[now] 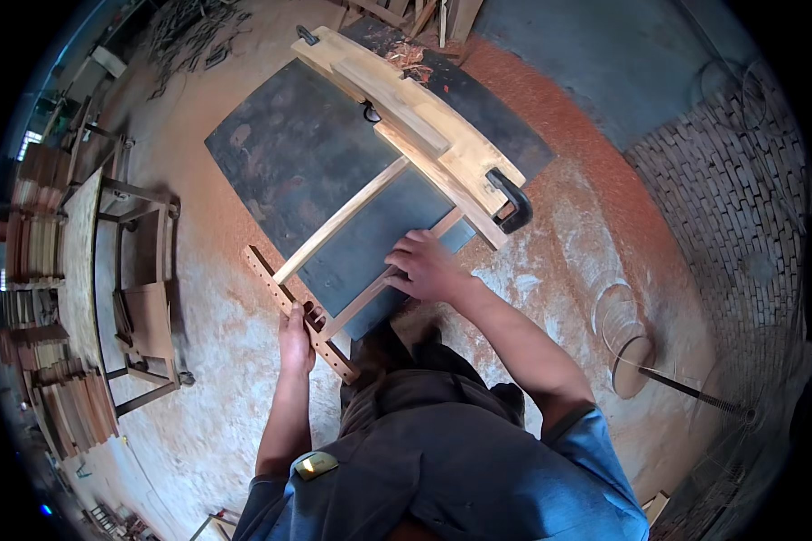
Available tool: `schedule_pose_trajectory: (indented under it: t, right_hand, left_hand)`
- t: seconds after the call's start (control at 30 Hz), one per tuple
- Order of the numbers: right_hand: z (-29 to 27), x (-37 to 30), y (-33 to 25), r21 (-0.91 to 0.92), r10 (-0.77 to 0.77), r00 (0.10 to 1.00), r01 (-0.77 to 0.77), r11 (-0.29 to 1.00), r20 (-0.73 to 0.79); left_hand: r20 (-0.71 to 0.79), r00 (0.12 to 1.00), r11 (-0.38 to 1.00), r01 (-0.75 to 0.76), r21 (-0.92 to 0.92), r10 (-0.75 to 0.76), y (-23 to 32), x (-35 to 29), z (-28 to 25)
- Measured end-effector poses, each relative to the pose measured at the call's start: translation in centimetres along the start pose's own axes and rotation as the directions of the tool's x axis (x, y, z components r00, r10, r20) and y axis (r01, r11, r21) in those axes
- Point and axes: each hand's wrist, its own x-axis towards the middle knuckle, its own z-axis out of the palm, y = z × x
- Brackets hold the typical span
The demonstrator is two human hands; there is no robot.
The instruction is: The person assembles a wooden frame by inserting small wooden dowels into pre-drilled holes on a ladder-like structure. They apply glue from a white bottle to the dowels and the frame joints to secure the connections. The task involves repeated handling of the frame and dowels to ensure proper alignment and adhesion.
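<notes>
A wooden frame lies partly over the dark tabletop (284,149). Its near member is a narrow reddish strip (264,272) with a row of holes; my left hand (297,337) is closed around this strip, fingers curling over it. Two crosspieces run from the strip toward a pale wooden rail (442,185) at the far side: a light one (343,216) on the left and a browner crosspiece (356,309) on the right. My right hand (427,269) grips the browner crosspiece near its middle, thumb and fingers on either side. The joints' tightness cannot be made out.
A pale plank (465,135) is held along the table's far side by a black clamp (512,202) at right and another clamp (307,35) at left. Wood shavings (408,59) lie beyond. A wheeled trolley (86,261) and stacked boards (38,225) stand left; a round-based stand (633,368) stands right.
</notes>
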Motion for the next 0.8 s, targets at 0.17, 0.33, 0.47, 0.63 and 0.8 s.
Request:
schedule_pose_trajectory:
  t: [0.17,0.33,0.47,0.63,0.8]
  right_hand:
    - [-0.3,1.4,2.6,0.01,0.026,0.981,-0.025,1.0,-0.194]
    - [-0.8,3.4,4.8,-0.077,0.248,0.946,-0.269,0.96,-0.206]
    - [-0.4,4.0,4.5,-0.088,0.288,0.929,-0.315,0.945,-0.23]
    - [1.0,4.5,4.2,-0.025,0.183,0.942,-0.198,0.98,-0.281]
    - [0.6,7.7,4.2,-0.028,0.229,0.924,-0.249,0.968,-0.306]
  left_hand:
    - [0.168,0.616,0.107,-0.384,0.917,0.77,3.9,1.3,3.2]
    - [0.646,0.463,-0.214,-0.688,0.694,0.607,9.0,5.0,15.1]
    - [0.689,0.497,-0.408,-0.563,0.719,0.528,7.3,8.2,18.8]
    - [0.696,0.506,-0.481,-0.503,0.718,0.509,6.9,9.4,20.0]
    - [0.672,0.532,-0.49,-0.461,0.74,0.514,8.9,11.1,19.8]
